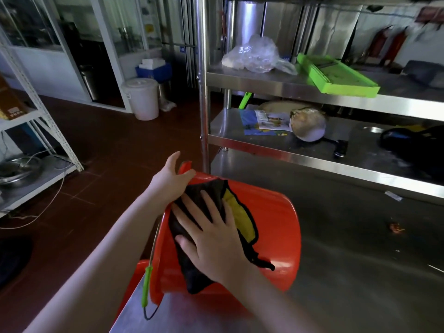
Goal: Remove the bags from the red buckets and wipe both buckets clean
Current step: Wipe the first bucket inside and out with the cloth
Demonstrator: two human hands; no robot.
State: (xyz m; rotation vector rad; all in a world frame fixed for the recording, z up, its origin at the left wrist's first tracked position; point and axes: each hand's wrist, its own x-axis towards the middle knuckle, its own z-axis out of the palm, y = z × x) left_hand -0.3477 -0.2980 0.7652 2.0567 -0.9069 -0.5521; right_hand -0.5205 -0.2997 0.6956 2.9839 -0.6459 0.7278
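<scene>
A stainless-steel worktop carries a red bucket lying on its side, its mouth turned toward the worktop's left edge. Toward the right, a small orange scrap lies on the bare steel. Behind the worktop rises a steel rack. Its upper shelf bears a crumpled clear plastic bag and a green tray. Its lower shelf holds a printed packet beside a round metal pan. On the red-brown floor stands a white lidded pail.
</scene>
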